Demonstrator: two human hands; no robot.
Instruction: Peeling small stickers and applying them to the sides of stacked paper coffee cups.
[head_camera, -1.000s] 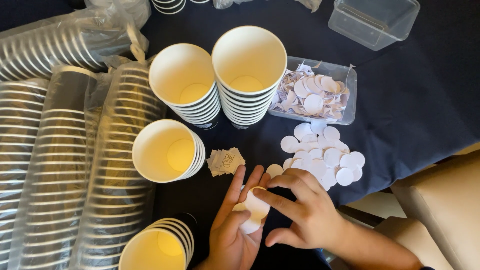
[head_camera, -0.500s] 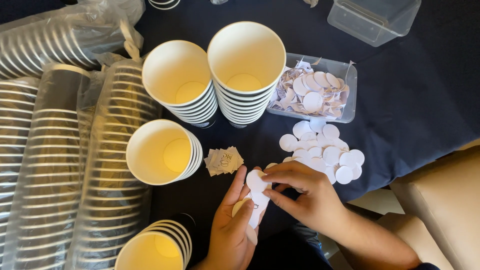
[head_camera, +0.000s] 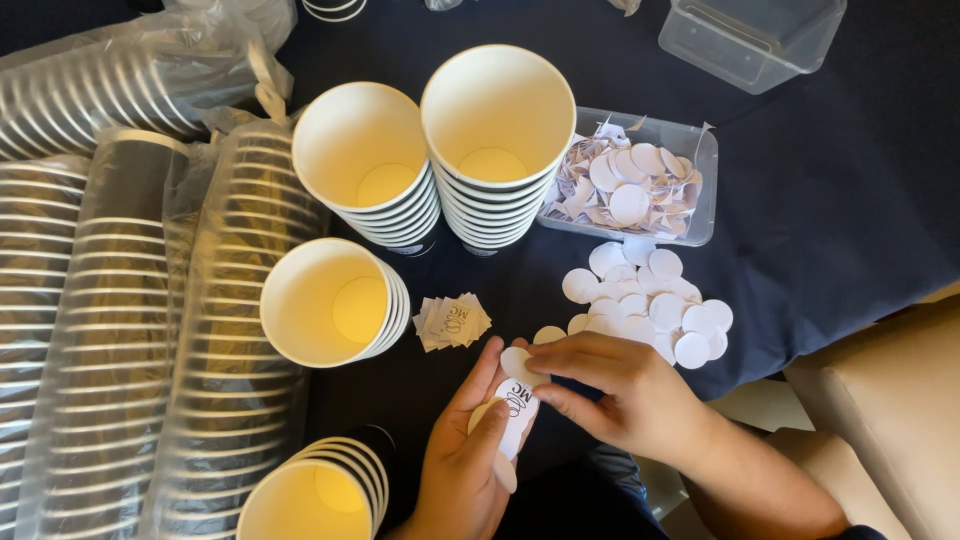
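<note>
A white sticker strip (head_camera: 517, 412) is held near the front edge by the left hand (head_camera: 462, 470), its grip closed around it, and pinched by the right hand (head_camera: 620, 385). Farther off, loose white discs (head_camera: 650, 300) are scattered on the bench (head_camera: 850, 200), then 2 cup stacks (head_camera: 440, 160).

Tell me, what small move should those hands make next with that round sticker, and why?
Probably finish peeling: the right hand pinches the edge of the round sticker that the left hand steadies, and it looks only partly lifted from its backing.
</note>
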